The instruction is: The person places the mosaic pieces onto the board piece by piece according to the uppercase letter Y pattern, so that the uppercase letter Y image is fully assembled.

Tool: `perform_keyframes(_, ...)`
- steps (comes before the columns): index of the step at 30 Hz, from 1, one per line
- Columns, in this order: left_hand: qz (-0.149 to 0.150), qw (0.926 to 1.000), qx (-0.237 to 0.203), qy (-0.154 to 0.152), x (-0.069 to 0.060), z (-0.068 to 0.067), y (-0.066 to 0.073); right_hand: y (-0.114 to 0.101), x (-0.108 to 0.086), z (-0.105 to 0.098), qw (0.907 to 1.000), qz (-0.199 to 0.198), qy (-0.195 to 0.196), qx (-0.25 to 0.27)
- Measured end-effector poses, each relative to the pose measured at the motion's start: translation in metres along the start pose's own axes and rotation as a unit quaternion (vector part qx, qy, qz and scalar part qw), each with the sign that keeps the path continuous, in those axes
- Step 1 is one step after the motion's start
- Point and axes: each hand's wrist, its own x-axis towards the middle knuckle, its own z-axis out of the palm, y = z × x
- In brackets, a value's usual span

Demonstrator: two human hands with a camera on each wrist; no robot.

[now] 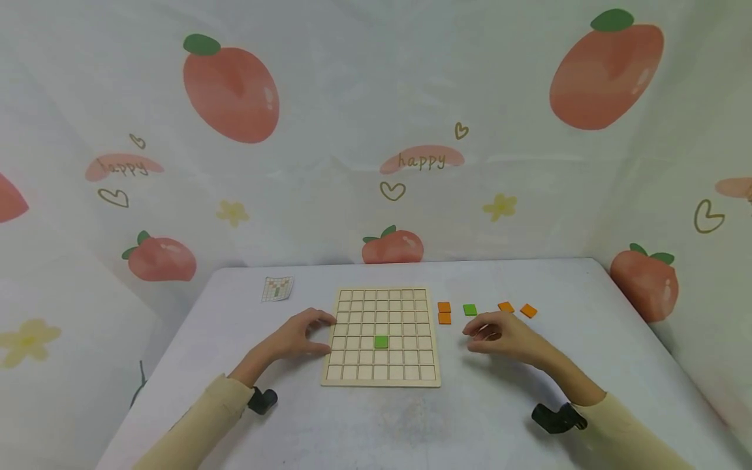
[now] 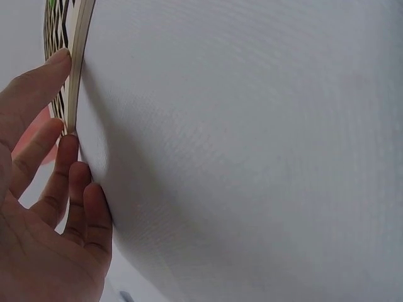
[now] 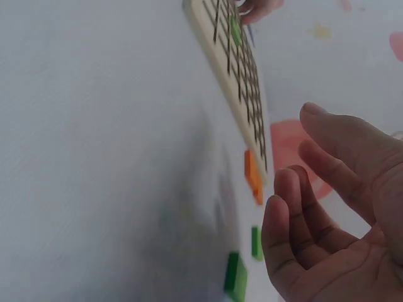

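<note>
A wooden grid board (image 1: 360,330) lies flat on the white table, with one green tile (image 1: 381,342) in a square below its middle. My left hand (image 1: 305,333) touches the board's left edge with thumb and fingertips spread apart. In the left wrist view, the thumb (image 2: 44,82) rests against the board's rim (image 2: 80,50). Right of the board, my right hand (image 1: 499,336) hovers over the table with its fingers loosely bent and nothing between them. Orange tiles (image 1: 444,318) and a green tile (image 1: 470,309) lie beyond that hand. Another green tile (image 3: 235,277) shows in the right wrist view.
A small paper with a coloured grid pattern (image 1: 277,288) lies at the back left of the table. Two more orange tiles, one of them the far-right tile (image 1: 529,311), sit behind the right hand. A printed curtain (image 1: 329,130) hangs behind the table (image 1: 376,431).
</note>
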Motion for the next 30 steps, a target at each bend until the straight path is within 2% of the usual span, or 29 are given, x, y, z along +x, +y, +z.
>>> perform_keyframes(5,-0.006,1.0000,-0.002,-0.006,0.001,-0.001,-0.001,0.012,-0.015,-0.008,0.9999,-0.008,0.013,0.002)
perform_keyframes(12,0.002,1.0000,-0.002,-0.005,0.001,-0.001,-0.002,0.021,-0.024,-0.021,0.9995,-0.013,0.027,0.001)
perform_keyframes(19,-0.009,0.9999,-0.001,-0.009,0.002,0.000,-0.004,0.027,-0.025,-0.031,0.9987,0.005,0.049,-0.010)
perform_keyframes(30,-0.016,0.9998,-0.003,-0.011,0.002,-0.001,-0.004,0.044,-0.020,-0.033,0.9985,0.015,0.051,-0.012)
